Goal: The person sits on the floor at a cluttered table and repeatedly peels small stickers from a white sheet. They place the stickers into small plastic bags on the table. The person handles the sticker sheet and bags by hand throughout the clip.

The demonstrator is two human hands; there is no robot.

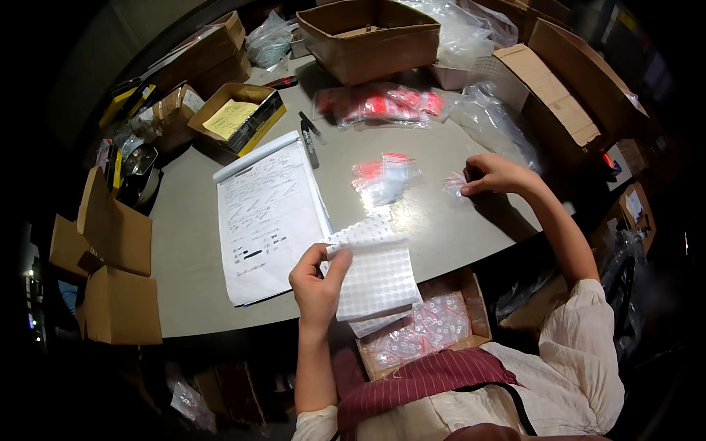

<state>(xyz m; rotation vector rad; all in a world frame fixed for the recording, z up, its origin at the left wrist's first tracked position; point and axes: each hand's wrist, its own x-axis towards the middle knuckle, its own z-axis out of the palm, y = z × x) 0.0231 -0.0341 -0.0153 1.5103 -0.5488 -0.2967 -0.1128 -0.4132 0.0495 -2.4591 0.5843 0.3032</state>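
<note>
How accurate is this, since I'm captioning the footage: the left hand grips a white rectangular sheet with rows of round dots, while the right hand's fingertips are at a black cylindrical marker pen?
One part is wrong: the head view shows the right hand with its fingertips at a small clear plastic bag. The left hand does grip the white rectangular sheet.
</note>
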